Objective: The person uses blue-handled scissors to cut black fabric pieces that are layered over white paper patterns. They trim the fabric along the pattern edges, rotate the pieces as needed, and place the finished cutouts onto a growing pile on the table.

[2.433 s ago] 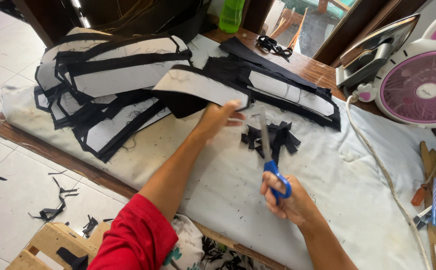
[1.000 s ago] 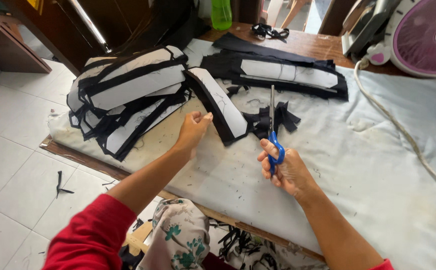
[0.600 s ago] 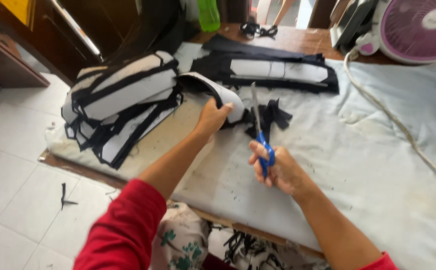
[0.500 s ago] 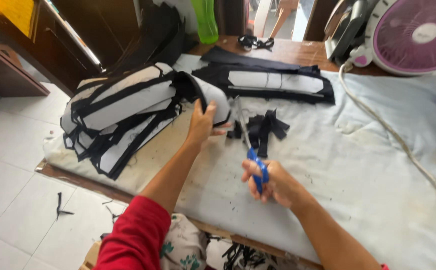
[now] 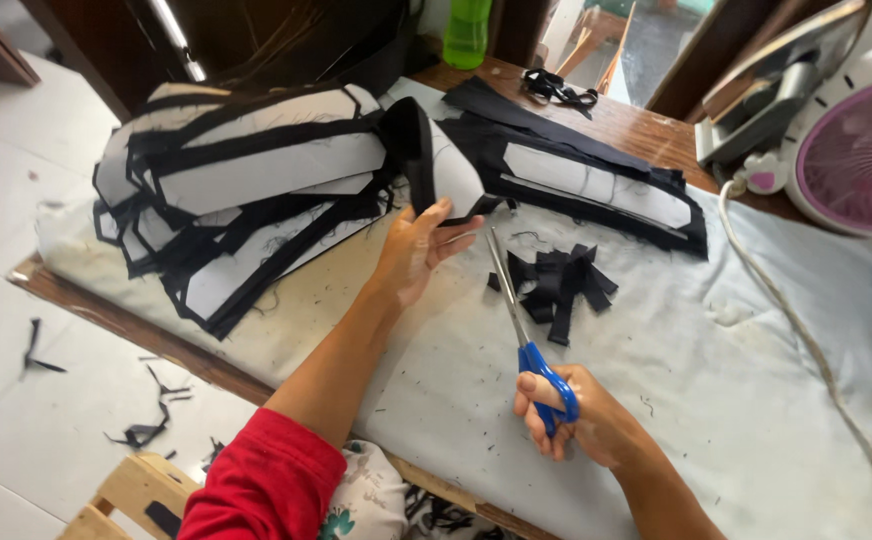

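Grip: right hand [image 5: 581,425] clasps blue-handled scissors [image 5: 521,320]; left hand [image 5: 418,250] pinches black-and-white fabric piece [image 5: 436,165].
Direction: blades point up-left toward the piece.
Nearer: left hand.

The left hand [image 5: 418,250], which lay flat on the padded desk [image 5: 716,400] 2.4 s ago, has moved up to the black-edged white fabric piece [image 5: 446,170] and now grips its near edge, lifting that end so it curls upright; 1 s ago the piece lay flat under the fingers. The right hand [image 5: 576,425] has drawn back toward the body with the blue-handled scissors [image 5: 521,320], whose blades earlier reached the pile of black fabric scraps [image 5: 556,285] and now point beside it, closed and clear of the cloth.
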